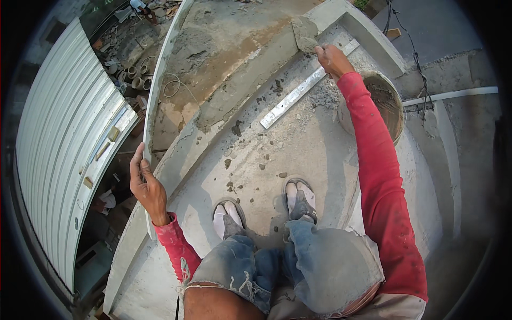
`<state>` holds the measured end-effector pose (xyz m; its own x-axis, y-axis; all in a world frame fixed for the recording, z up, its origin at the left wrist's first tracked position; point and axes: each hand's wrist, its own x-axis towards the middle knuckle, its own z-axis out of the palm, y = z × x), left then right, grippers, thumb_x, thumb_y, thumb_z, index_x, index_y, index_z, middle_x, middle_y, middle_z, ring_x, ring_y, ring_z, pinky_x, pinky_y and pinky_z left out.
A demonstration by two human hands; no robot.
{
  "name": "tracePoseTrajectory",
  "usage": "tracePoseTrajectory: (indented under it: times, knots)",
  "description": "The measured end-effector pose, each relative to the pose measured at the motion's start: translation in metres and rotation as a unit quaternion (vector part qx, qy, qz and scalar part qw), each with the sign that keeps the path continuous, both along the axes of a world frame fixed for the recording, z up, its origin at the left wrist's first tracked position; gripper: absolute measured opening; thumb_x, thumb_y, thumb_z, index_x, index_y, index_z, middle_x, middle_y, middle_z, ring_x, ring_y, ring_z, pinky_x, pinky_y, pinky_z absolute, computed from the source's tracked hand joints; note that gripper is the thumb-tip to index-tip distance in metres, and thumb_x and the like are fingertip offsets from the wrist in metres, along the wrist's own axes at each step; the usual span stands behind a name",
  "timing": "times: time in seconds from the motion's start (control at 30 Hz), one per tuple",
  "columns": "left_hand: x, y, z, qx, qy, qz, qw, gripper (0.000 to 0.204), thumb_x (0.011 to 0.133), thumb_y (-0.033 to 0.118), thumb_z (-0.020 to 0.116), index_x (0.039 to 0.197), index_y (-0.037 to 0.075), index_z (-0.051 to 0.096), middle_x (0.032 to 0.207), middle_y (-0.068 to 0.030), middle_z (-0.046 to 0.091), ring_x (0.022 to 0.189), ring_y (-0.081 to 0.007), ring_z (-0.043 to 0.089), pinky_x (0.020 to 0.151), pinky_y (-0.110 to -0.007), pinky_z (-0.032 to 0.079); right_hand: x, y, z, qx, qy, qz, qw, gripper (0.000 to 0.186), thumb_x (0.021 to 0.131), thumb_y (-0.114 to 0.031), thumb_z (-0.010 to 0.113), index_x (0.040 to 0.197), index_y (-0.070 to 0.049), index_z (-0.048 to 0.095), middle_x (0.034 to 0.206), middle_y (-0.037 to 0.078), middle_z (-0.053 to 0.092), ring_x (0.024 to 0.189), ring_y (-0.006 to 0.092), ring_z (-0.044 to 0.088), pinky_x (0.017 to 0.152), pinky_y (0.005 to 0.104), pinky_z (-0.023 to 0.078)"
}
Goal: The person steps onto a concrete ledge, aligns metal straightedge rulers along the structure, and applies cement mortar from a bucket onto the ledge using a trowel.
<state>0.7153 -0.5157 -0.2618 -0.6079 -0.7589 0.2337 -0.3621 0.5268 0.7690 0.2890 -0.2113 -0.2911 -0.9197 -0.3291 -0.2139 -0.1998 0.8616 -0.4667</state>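
Observation:
My right hand (pixel 334 61) is closed round the handle of a trowel (pixel 304 35), its blade smeared grey and lying flat on the wet mortar band (pixel 240 80) along the ledge. Most of the handle is hidden by the fingers. My left hand (pixel 148 186), fingers stretched out and thumb apart, lies against a long pale strip (pixel 157 90) at the outer edge. Below my right hand, a flat metal bar (pixel 293 101) rests on the dusty concrete. Partly behind my right forearm stands a round bucket (pixel 392 101), mortar coating its inside.
My sandalled feet (pixel 300 194) stand on concrete strewn with mortar crumbs (pixel 230 186). Left of the ledge is a drop, with a corrugated metal roof (pixel 64 128) and several pots (pixel 137 82) lower down. Dark cables (pixel 416 58) hang at the right, near a white pipe (pixel 453 96).

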Motion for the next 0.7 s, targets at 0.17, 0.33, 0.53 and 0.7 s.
tracePoseTrajectory:
  times: [0.17,0.33,0.53,0.7]
  knots:
    - [-0.021,0.012,-0.001,0.016,0.026,-0.001,1.0,0.031,0.107,0.014,0.05,0.132,0.004,0.066,0.12,-0.0088,0.07,0.109,-0.0149,0.061,0.1,-0.03,0.044,0.112,-0.008,-0.026,-0.072,0.129,0.157,0.976,0.035,0.104,-0.031,0.047,0.099,0.002,0.056,0.084,0.033,0.065,0.08,0.0506,0.066,0.074,0.0592,0.051]
    - [-0.019,0.01,-0.004,0.018,0.046,-0.001,0.999,0.03,0.107,0.015,0.051,0.132,0.005,0.066,0.116,-0.008,0.071,0.106,-0.0149,0.062,0.096,-0.03,0.046,0.236,-0.04,0.005,-0.073,-0.02,0.186,0.98,0.031,0.103,-0.028,0.05,0.102,0.002,0.055,0.077,0.03,0.065,0.08,0.052,0.065,0.072,0.0604,0.052]
    - [-0.012,0.008,0.006,0.01,0.033,0.008,0.999,0.03,0.107,0.014,0.052,0.132,0.004,0.066,0.12,-0.0103,0.07,0.111,-0.0163,0.062,0.099,-0.031,0.046,0.202,-0.005,0.019,-0.155,-0.079,0.105,0.979,0.036,0.103,-0.03,0.05,0.104,0.005,0.058,0.084,0.032,0.065,0.085,0.052,0.065,0.077,0.0553,0.05]
    - [0.005,-0.003,0.001,-0.005,0.037,0.013,0.999,0.034,0.109,0.02,0.05,0.134,0.002,0.063,0.129,-0.0126,0.067,0.122,-0.02,0.06,0.106,-0.034,0.044,0.072,0.009,-0.06,-0.211,0.071,-0.128,0.966,0.043,0.103,-0.036,0.047,0.101,0.006,0.059,0.095,0.034,0.065,0.096,0.0521,0.063,0.084,0.0528,0.049]
